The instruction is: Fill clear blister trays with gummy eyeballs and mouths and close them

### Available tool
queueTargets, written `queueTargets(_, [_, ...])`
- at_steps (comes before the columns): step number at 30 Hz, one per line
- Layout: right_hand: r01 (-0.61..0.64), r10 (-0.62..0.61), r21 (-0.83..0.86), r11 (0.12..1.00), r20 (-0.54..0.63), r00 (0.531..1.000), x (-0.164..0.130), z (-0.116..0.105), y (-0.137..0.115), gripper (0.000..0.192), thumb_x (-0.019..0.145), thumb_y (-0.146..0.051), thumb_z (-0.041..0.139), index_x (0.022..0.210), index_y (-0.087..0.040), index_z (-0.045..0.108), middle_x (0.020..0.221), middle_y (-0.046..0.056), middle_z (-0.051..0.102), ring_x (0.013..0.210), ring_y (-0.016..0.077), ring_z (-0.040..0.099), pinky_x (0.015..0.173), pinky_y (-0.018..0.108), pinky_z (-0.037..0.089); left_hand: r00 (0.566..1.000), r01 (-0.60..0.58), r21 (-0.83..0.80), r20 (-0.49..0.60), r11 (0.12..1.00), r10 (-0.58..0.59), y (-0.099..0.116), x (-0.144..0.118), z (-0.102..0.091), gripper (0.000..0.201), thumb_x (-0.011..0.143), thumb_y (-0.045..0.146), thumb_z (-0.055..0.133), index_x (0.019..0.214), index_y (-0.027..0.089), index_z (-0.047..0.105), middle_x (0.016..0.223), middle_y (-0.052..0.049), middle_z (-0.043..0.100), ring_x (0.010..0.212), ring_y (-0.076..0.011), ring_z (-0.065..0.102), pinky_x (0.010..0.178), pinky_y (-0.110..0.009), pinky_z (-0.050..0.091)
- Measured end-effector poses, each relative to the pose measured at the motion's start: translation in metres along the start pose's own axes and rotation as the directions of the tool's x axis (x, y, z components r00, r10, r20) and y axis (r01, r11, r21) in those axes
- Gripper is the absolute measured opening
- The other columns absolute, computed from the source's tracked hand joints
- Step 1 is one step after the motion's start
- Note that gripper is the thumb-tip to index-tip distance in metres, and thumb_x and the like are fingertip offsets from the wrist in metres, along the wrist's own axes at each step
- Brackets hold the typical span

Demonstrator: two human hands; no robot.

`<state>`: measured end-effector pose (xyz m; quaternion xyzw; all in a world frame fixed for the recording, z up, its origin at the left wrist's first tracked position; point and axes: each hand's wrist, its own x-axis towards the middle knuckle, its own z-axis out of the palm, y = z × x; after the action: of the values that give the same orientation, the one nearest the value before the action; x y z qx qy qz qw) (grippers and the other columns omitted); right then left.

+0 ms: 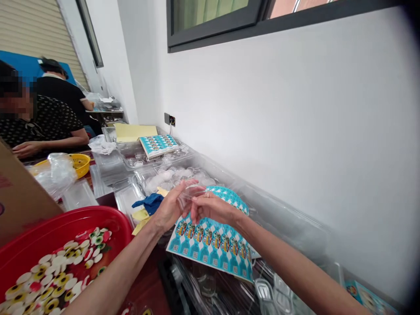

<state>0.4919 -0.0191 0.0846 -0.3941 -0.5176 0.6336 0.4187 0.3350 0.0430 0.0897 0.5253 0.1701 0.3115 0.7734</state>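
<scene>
No words I can read here! Rows of tiny logos run across the blue sheet [210, 253] before me, too small to read, and faint red print on the cardboard box [28, 199] blurs.

Holds a clear plastic piece [194, 190] between the fingers of left hand [173, 203] and right hand [213, 206], just above a printed turquoise sheet [210, 247]. Has a blue cloth [150, 204] near the left wrist and, to the left, a red basin [115, 213] of small discs [54, 273] (many like eyes, with yellow rings and dark centres). Faces a white wall [278, 109], with a yellow basket [85, 163] and a co-worker in a patterned top [54, 116] farther off at left.
</scene>
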Motion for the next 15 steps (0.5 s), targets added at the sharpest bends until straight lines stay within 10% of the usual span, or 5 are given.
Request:
queueTargets(7, [-0.267,0.236,0.145,0.953,0.199,0.951,0.015,0.022,0.019,0.065,0.085,-0.072,0.054,0.06,-0.012,0.059,0.074,0.01,0.07,0.057,0.0124,0.065,0.053,0.024,0.053,0.993,-0.05,-0.038,-0.112,0.998,0.046,-0.003,-0.022,-0.001,0.052,0.083,0.048,0.07,0.125,0.022,0.053,0.103,-0.009,0.074,0.076,-0.0193,0.072,0.066,-0.029,0.057])
queueTargets(11, [-0.336,0.36,-0.13,0.933,0.313,0.879,0.027,0.013,-0.004,0.059,0.078,-0.07,0.065,0.081,-0.012,0.071,0.089,0.01,0.075,0.062,0.0143,0.068,0.053,0.024,0.054,0.941,-0.138,-0.102,-0.324,0.985,0.099,0.0,-0.016,-0.021,0.037,0.079,0.041,0.072,0.104,0.02,0.055,0.086,-0.003,0.073,0.077,-0.0198,0.073,0.069,-0.029,0.057])
queueTargets(15, [-0.255,0.173,-0.549,0.796,-0.198,0.965,0.054,-0.05,-0.031,0.039,0.087,-0.05,0.065,0.089,-0.013,0.074,0.096,0.011,0.076,0.067,0.0141,0.069,0.055,0.021,0.053,0.847,-0.204,0.115,-0.477,0.972,0.235,-0.011,-0.003,-0.044,0.038,0.08,0.038,0.07,0.109,0.021,0.055,0.082,0.001,0.069,0.064,-0.0139,0.069,0.058,-0.022,0.049])
